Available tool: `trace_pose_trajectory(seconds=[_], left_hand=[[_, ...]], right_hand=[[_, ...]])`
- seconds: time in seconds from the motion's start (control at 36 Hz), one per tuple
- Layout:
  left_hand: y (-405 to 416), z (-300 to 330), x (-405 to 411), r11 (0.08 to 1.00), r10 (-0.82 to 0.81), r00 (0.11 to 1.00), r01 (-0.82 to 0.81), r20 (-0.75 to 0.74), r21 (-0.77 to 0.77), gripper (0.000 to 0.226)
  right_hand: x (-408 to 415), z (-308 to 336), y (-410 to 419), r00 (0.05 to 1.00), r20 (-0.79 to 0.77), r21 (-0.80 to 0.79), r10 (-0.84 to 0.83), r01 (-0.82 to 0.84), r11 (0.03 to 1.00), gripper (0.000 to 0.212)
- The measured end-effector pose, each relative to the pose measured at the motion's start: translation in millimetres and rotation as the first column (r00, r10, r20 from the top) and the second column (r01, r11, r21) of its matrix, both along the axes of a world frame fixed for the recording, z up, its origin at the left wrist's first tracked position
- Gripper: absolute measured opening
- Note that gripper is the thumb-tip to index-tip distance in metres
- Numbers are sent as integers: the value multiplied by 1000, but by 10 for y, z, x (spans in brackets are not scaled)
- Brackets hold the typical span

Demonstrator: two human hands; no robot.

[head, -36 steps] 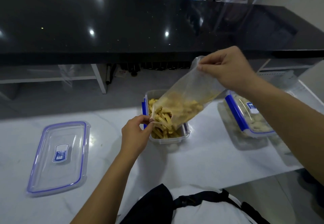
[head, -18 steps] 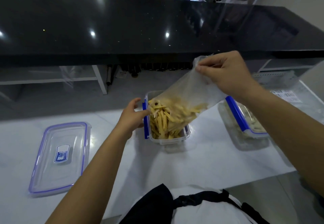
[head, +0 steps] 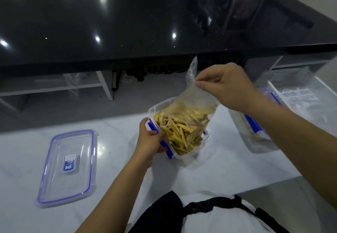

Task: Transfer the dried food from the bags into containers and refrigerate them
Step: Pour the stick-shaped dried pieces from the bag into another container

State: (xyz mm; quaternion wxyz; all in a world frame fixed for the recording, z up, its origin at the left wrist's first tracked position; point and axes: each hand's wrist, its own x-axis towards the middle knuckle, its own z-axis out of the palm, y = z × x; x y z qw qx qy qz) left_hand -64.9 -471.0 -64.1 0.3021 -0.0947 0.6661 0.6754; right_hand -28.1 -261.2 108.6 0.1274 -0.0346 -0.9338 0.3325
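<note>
A clear plastic bag (head: pixel 196 97) hangs upside down over an open clear container (head: pixel 205 138) with blue clips on the white counter. Yellow dried food strips (head: pixel 182 132) fill the container and the bag's mouth. My right hand (head: pixel 226 88) pinches the bag's upper end, lifting it. My left hand (head: pixel 151 141) grips the container's left side at its blue clip. The container's loose lid (head: pixel 68 167), clear with a blue seal and label, lies flat to the left.
A second container (head: pixel 255 134) with its lid on and pale food inside stands at the right, partly behind my right arm. Clear bags with printed labels (head: pixel 299 96) lie at the far right. A black raised counter (head: pixel 145 32) runs across the back.
My left hand let go of the bag's mouth and took hold of the container's side. My right hand lifted the bag more upright, and more strips slid into the container.
</note>
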Motion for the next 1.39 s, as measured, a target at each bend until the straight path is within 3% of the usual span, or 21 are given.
trace_pose_trajectory(seconds=[0.14,0.25,0.31,0.39,0.44,0.5,0.56,0.58,0.64,0.69,0.75,0.81,0.86,1.0,1.25,1.33,1.39], left_hand=[[-99,-109,454,997,-44,996,38,72,74,92],[-251,-25,350,982,-64,957,11,-282,-187,88],[-294,60,183,963,-160,904,55,-397,-262,75],[-284,204,-106,925,-319,848,181,-422,-335,72],[-250,254,-288,900,-389,817,240,-424,-363,75],[-201,242,-451,877,-438,806,285,-398,-388,79],[-143,206,-572,869,-451,814,308,-366,-387,66],[-119,185,-615,871,-448,823,314,-350,-378,58],[-85,146,-671,880,-432,844,318,-318,-352,47],[-71,115,-670,895,-402,865,301,-301,-329,41],[-60,100,-625,910,-364,885,271,-292,-313,40],[-64,96,-558,924,-321,902,230,-289,-307,40],[-100,107,-479,939,-270,925,192,-266,-284,40],[-260,169,-113,949,-251,947,200,-199,-246,42],[-404,119,258,855,-434,874,323,-219,-405,30],[-335,165,161,839,-456,848,308,-271,-449,45],[-228,208,67,838,-468,832,310,-299,-449,55]], right_hand=[[186,-81,-25,997,-67,169,37,-26,985,11],[311,-156,21,990,-143,193,-14,41,980,12],[359,-211,49,984,-173,169,-46,76,983,18],[460,-312,111,960,-235,67,-155,175,982,44],[557,-408,140,913,-278,-84,-299,287,954,52],[672,-567,136,827,-250,-363,-504,402,841,47],[787,-763,112,754,-23,-658,-656,483,578,35],[843,-863,98,752,151,-735,-642,520,436,29],[960,-1056,68,757,465,-755,-460,610,241,25],[1058,-1205,52,728,640,-725,-246,678,121,37],[1106,-1295,53,725,678,-726,-123,686,44,44],[1105,-1341,59,755,648,-759,-102,652,1,43],[1076,-1364,71,772,618,-780,-147,625,2,42],[1033,-1355,196,772,597,-767,-219,629,126,38],[1005,-1303,457,757,631,-600,-168,615,512,18],[867,-1304,566,760,617,-533,-204,594,603,19],[709,-1294,641,782,598,-550,-174,559,620,33]])
